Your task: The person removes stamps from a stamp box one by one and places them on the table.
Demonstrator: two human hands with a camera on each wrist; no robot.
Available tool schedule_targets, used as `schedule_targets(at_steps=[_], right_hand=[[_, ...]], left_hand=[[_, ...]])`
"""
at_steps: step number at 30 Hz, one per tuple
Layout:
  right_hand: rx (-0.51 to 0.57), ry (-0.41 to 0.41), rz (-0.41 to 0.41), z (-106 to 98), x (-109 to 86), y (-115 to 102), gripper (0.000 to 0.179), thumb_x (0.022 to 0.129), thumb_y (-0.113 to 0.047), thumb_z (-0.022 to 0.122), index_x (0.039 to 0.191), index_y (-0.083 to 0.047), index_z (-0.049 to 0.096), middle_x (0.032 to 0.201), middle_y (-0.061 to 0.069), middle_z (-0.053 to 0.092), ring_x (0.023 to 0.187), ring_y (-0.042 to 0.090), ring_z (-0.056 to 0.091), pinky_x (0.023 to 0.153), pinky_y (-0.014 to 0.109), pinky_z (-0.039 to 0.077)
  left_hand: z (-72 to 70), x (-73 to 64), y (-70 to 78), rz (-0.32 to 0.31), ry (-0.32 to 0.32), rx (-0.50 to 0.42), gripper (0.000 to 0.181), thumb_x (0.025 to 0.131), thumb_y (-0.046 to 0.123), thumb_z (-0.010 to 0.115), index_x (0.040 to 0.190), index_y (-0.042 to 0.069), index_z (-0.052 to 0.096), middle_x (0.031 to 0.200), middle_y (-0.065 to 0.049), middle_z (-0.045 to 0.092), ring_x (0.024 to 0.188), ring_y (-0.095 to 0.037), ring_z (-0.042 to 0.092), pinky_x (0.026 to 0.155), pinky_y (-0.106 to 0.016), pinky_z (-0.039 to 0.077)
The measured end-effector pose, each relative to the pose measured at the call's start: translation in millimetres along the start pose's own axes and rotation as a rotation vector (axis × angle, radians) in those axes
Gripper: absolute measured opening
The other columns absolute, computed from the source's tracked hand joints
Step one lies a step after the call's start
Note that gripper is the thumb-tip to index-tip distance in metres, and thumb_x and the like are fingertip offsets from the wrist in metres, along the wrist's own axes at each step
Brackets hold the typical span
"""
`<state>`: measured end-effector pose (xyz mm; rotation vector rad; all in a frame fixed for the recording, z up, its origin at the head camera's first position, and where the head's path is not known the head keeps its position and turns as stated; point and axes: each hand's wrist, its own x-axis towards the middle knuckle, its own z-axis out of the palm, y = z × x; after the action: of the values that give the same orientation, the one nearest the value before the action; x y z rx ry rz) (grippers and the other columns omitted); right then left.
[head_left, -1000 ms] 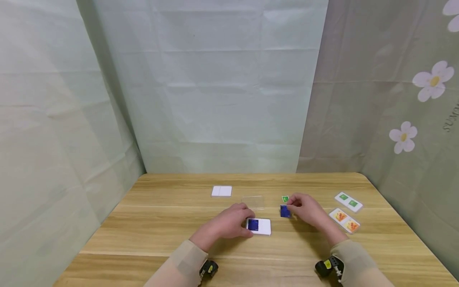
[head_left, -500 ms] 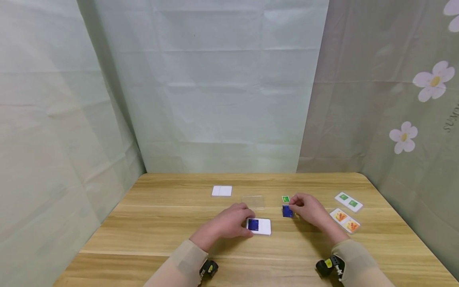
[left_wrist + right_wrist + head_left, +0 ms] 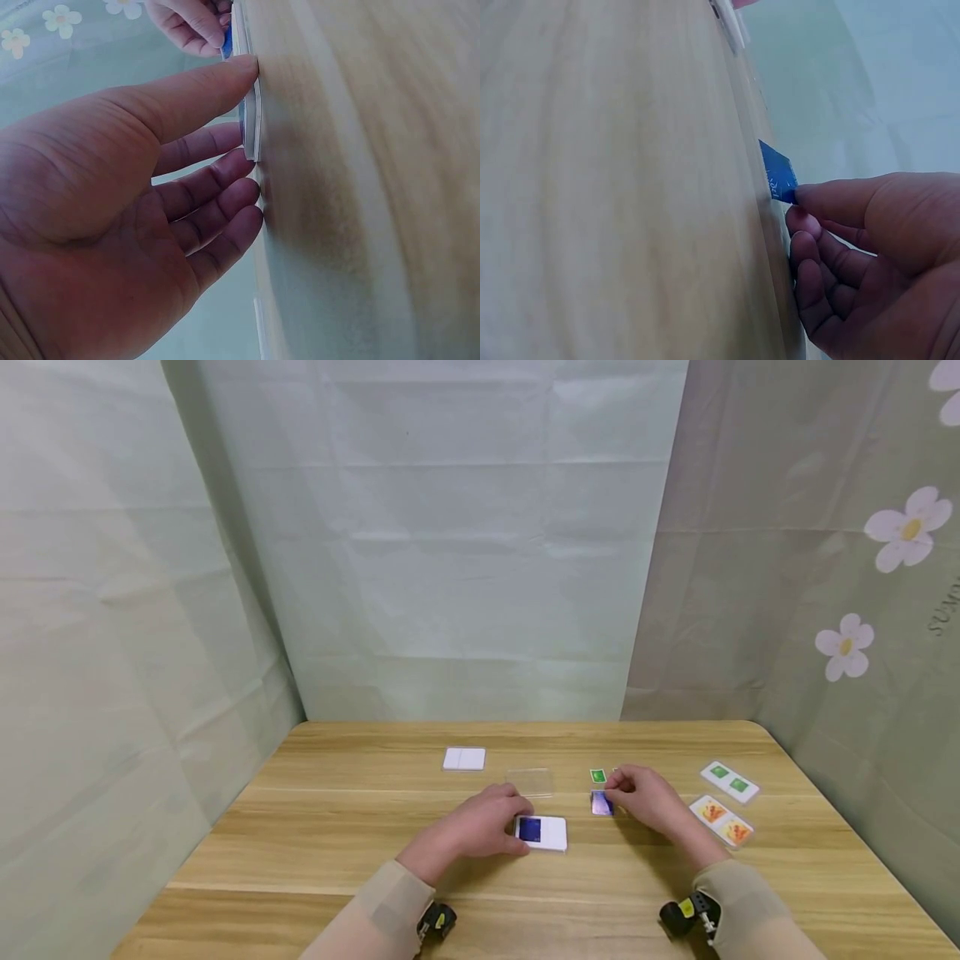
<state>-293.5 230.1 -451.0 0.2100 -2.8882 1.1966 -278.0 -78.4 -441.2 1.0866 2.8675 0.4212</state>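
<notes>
My left hand [image 3: 487,823] holds the left end of a white two-panel card case [image 3: 553,834], thumb on the near edge and fingertips at the far edge. A dark blue square lies on the case's left half; the right half is white. In the left wrist view the case [image 3: 252,112] looks like stacked thin layers by the thumb. My right hand [image 3: 643,795] pinches a small blue square card [image 3: 602,803] between thumb and index finger. The right wrist view shows this blue card [image 3: 778,172] tilted up from the tabletop, with pale markings near its lower edge.
A small green card [image 3: 597,776] lies just beyond the right hand. A clear plastic cover [image 3: 529,782] and a blank white case [image 3: 464,759] lie farther back. To the right are a case with green squares [image 3: 730,782] and one with orange pictures [image 3: 722,822].
My right hand has drawn the blue card slightly to the right and tilted it, so its face now catches a bright pale glare. The left hand and its case have stayed still.
</notes>
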Motion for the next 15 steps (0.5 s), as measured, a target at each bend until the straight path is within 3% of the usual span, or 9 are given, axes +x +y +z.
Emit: schedule_targets(at_steps=[15], right_hand=[[-0.064, -0.016, 0.025, 2.3, 2.8, -1.0, 0.005, 0.105, -0.008, 0.075, 0.102, -0.008, 0.070, 0.096, 0.004, 0.066, 0.088, 0.023, 0.057, 0.081, 0.041, 0.051]], left_hand=[[-2.5, -0.7, 1.3, 0.001, -0.005, -0.005, 0.049, 0.091, 0.032, 0.095, 0.131, 0.010, 0.077, 0.119, 0.003, 0.067, 0.105, -0.010, 0.057, 0.098, -0.029, 0.053]])
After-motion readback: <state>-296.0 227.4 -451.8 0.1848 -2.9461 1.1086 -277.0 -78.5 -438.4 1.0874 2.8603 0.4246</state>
